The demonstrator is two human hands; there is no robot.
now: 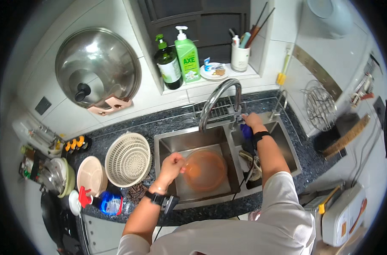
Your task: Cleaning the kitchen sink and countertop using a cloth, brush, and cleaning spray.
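Note:
In the left basin of the steel double sink (196, 203) sits an orange translucent bowl (209, 172). Over its left edge is my left hand (173, 165), its fingers curled; whether they hold anything does not show. My right hand (252, 120) reaches to the lever at the base of the chrome gooseneck faucet (209, 105), its fingers at the handle. A purple cloth (245, 130) hangs beside that wrist. Below it, partly hidden by my forearm, pale items (247, 156) lie in the right basin.
Left of the sink stand a white plastic colander (128, 159), a pink basin (91, 173) and a blue spray bottle (111, 203). Soap bottles (187, 59) line the window sill behind. A metal drying rack (214, 109) lies behind the faucet.

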